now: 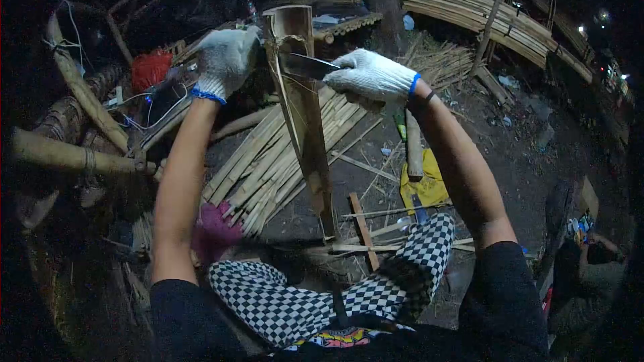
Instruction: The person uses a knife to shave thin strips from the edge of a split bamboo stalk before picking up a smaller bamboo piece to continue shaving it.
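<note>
A long split bamboo piece [305, 121] stands upright before me, its hollow inner face toward me and its lower end near my legs. My left hand [230, 59], in a white knit glove with a blue cuff, is closed at the bamboo's upper left edge; its fingertips are partly hidden. In the same kind of glove, my right hand [372, 74] is wrapped round a knife, whose handle is hidden in the fist. The dark knife blade [307, 66] points left and lies across the bamboo's inner side, just below a pale torn strip.
Behind the bamboo lies a pile of split strips [268, 154] on the ground. A yellow cloth [426, 177] and a wooden stick [363, 228] are near my knees. Stacked bamboo poles [476, 10] stand at the back right. A red bag [151, 70] is at left. Another person [597, 268] sits at right.
</note>
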A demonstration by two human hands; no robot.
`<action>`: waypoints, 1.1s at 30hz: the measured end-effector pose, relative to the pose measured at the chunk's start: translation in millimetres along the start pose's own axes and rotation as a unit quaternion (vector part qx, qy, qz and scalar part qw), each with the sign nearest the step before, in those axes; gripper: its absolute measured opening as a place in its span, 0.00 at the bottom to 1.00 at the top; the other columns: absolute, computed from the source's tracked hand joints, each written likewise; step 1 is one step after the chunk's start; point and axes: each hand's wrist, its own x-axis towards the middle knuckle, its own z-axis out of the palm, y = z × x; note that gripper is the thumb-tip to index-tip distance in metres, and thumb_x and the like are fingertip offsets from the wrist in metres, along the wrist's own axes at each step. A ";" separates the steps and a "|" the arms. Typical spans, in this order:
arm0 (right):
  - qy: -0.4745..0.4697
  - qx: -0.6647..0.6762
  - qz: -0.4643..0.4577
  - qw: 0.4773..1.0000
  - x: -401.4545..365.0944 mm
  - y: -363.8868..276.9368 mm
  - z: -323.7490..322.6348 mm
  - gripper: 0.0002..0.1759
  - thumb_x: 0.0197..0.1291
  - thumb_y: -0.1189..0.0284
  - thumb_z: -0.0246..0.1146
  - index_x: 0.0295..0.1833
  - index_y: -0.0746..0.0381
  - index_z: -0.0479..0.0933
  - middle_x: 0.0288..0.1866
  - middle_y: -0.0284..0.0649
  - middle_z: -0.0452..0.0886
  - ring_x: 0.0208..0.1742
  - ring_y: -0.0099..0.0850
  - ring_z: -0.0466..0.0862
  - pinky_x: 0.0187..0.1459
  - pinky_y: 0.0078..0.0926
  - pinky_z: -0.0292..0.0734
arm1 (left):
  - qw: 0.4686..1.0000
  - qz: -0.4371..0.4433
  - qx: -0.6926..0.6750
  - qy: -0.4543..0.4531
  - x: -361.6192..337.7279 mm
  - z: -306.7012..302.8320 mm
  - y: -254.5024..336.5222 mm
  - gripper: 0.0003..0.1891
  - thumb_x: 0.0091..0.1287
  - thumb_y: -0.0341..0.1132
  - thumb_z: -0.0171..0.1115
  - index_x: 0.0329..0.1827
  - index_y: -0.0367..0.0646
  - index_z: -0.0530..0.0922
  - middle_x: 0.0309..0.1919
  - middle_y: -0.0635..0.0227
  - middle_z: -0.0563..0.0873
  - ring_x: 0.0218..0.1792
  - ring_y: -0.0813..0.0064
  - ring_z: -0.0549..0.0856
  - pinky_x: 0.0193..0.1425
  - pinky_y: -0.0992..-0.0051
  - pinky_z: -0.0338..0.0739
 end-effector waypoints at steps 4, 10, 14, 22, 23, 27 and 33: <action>-0.050 -0.087 0.043 0.994 2.8 -11.7 -28.0 0.18 0.63 0.59 0.60 0.39 0.64 0.82 0.23 0.33 0.81 0.20 0.20 0.80 0.20 0.21 0.75 | 0.981 0.030 -0.116 -0.155 17.3 -12.5 0.2 0.13 0.63 0.42 0.55 0.40 0.41 0.79 0.30 0.53 0.83 0.32 0.50 0.81 0.36 0.56 0.74; -0.035 -0.109 0.027 0.993 21.3 -3.3 -27.7 0.27 0.62 0.48 0.61 0.41 0.65 0.83 0.21 0.33 0.80 0.19 0.20 0.78 0.21 0.21 0.75 | 0.936 0.018 -0.139 -0.323 30.1 -30.0 -14.7 0.26 0.57 0.48 0.62 0.54 0.38 0.78 0.50 0.49 0.82 0.53 0.52 0.80 0.60 0.63 0.74; 0.036 -0.174 0.009 0.984 32.5 -3.4 -12.6 0.34 0.60 0.40 0.57 0.38 0.65 0.84 0.16 0.37 0.76 0.18 0.24 0.76 0.22 0.30 0.72 | 0.949 0.001 -0.134 -0.286 13.3 -9.5 -33.1 0.25 0.56 0.47 0.65 0.52 0.39 0.79 0.50 0.52 0.83 0.51 0.52 0.81 0.58 0.62 0.75; 0.217 -0.396 -0.064 0.890 48.0 0.1 12.0 0.30 0.60 0.41 0.55 0.34 0.58 0.84 0.26 0.47 0.83 0.32 0.47 0.84 0.34 0.41 0.79 | 0.986 0.003 -0.106 -0.131 -12.0 5.4 -30.7 0.13 0.56 0.41 0.63 0.40 0.45 0.78 0.35 0.54 0.83 0.40 0.52 0.82 0.45 0.57 0.76; 0.227 -0.357 -0.090 0.902 42.6 -3.1 14.5 0.28 0.59 0.41 0.56 0.35 0.55 0.84 0.27 0.46 0.83 0.32 0.45 0.85 0.34 0.41 0.80 | 0.985 -0.001 -0.106 -0.136 -15.2 4.0 -31.0 0.13 0.56 0.41 0.63 0.40 0.45 0.78 0.35 0.54 0.83 0.40 0.52 0.82 0.45 0.57 0.76; 0.220 -0.389 -0.074 0.892 45.4 -7.3 20.4 0.27 0.59 0.41 0.56 0.40 0.52 0.85 0.29 0.45 0.84 0.34 0.44 0.85 0.35 0.41 0.80 | 0.995 0.012 -0.031 -0.098 -30.6 8.2 -36.5 0.15 0.57 0.41 0.63 0.46 0.45 0.80 0.42 0.55 0.84 0.45 0.54 0.83 0.50 0.60 0.77; -0.008 -0.375 -0.102 0.921 36.7 -60.6 -19.1 0.27 0.63 0.46 0.59 0.35 0.62 0.83 0.19 0.38 0.79 0.20 0.24 0.79 0.24 0.30 0.76 | 0.932 -0.091 -0.214 -0.278 -34.9 -5.7 -41.8 0.18 0.56 0.37 0.62 0.48 0.40 0.80 0.43 0.50 0.84 0.45 0.50 0.82 0.53 0.64 0.77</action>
